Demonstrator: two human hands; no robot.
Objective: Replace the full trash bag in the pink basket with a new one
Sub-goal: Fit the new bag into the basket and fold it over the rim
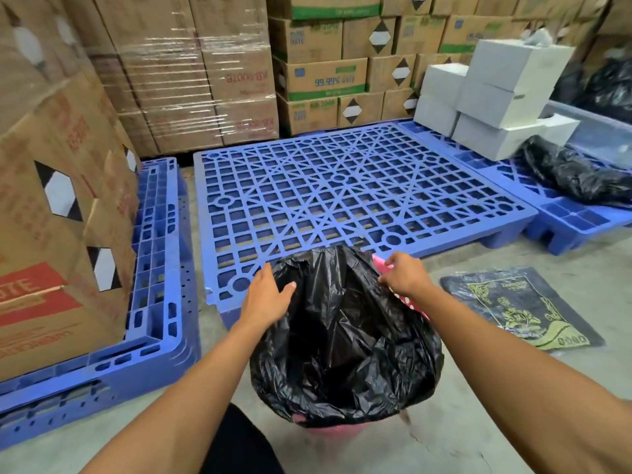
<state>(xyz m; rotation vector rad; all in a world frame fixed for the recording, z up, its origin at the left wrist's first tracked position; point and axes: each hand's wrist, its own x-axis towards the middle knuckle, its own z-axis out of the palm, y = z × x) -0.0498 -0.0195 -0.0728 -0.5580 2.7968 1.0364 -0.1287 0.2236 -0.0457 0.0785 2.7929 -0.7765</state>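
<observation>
A black trash bag (345,340) lines the pink basket (328,430) on the concrete floor just in front of me, its mouth draped over most of the rim. Pink rim shows at the far right (383,263) and at the bottom. My left hand (270,292) rests flat on the bag's left edge, fingers spread. My right hand (405,273) pinches the bag's edge at the far right rim. A flat pack of black bags with yellow print (519,307) lies on the floor to the right.
A blue plastic pallet (359,200) lies right behind the basket, with another (150,302) at the left under cardboard boxes (61,206). White boxes (496,97) and a filled black bag (578,172) sit on a pallet at the right.
</observation>
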